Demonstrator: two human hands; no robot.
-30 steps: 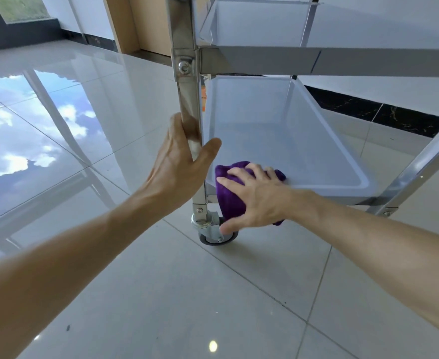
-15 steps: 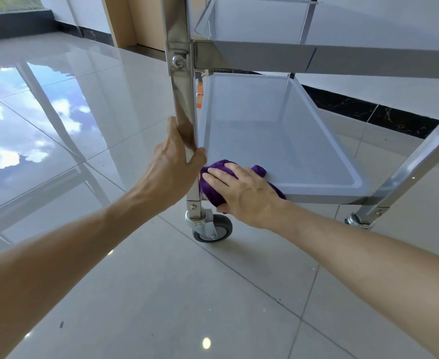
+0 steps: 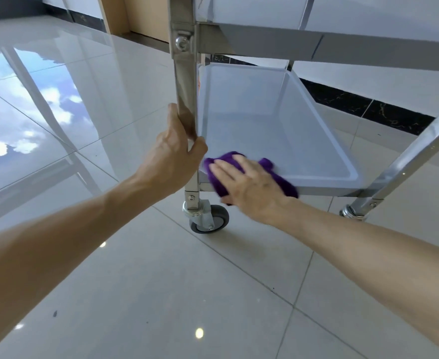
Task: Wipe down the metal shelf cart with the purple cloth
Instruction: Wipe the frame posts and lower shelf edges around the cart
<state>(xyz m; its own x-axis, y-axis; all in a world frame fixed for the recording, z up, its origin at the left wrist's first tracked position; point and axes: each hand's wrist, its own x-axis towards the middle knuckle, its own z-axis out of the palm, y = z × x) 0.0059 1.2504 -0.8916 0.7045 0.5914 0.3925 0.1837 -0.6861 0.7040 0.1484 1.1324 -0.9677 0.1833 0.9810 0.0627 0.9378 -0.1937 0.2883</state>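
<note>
The metal shelf cart (image 3: 270, 120) stands on a tiled floor, its bottom shelf low and an upper shelf rail across the top of the view. My left hand (image 3: 173, 156) grips the cart's near-left upright post (image 3: 186, 99), thumb wrapped round the inner side. The purple cloth (image 3: 222, 174) lies bunched over the bottom shelf's near-left front edge. My right hand (image 3: 249, 187) presses flat on the cloth with fingers spread and straight, covering most of it.
A grey caster wheel (image 3: 210, 220) sits under the near-left post, and another caster (image 3: 353, 212) shows at the right leg. The angled right post (image 3: 415, 156) rises toward the right. Glossy floor tiles surround the cart; a wall with a dark skirting runs behind.
My right hand and the cloth have slid left along the shelf's front edge toward the post, then slightly back right. My left hand keeps its grip on the post.
</note>
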